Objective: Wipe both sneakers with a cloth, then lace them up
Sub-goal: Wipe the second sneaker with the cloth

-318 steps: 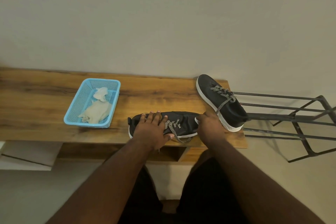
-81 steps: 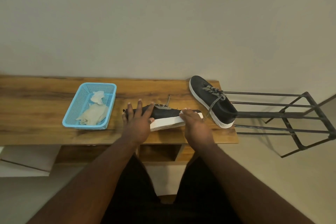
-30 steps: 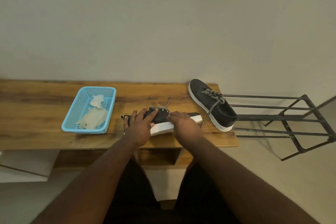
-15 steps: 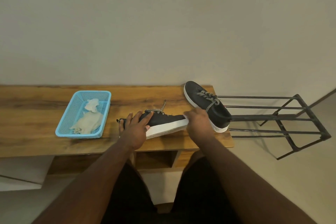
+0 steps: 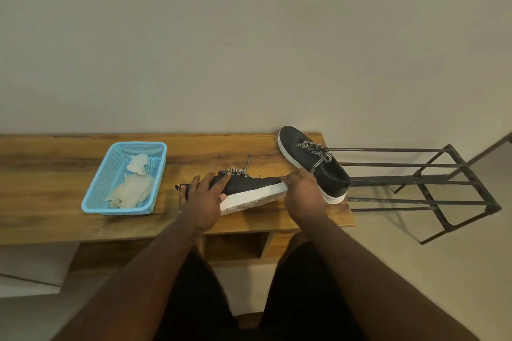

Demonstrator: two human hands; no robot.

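Two hands tilt one sneaker on edge at the bench front.
Left hand (image 5: 203, 199) grips the near sneaker (image 5: 249, 188) at its heel; right hand (image 5: 300, 191) grasps its toe. Risk: its loose lace (image 5: 245, 167) may snag. Count: two sneakers, second sneaker (image 5: 313, 163) behind; one basket (image 5: 94, 194); one cloth (image 5: 133, 188) inside.

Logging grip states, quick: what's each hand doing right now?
Left hand: grips the tilted sneaker at its heel.
Right hand: holds its toe end.

Left hand (image 5: 203, 199) and right hand (image 5: 300, 191), fingers curled, arms outstretched.
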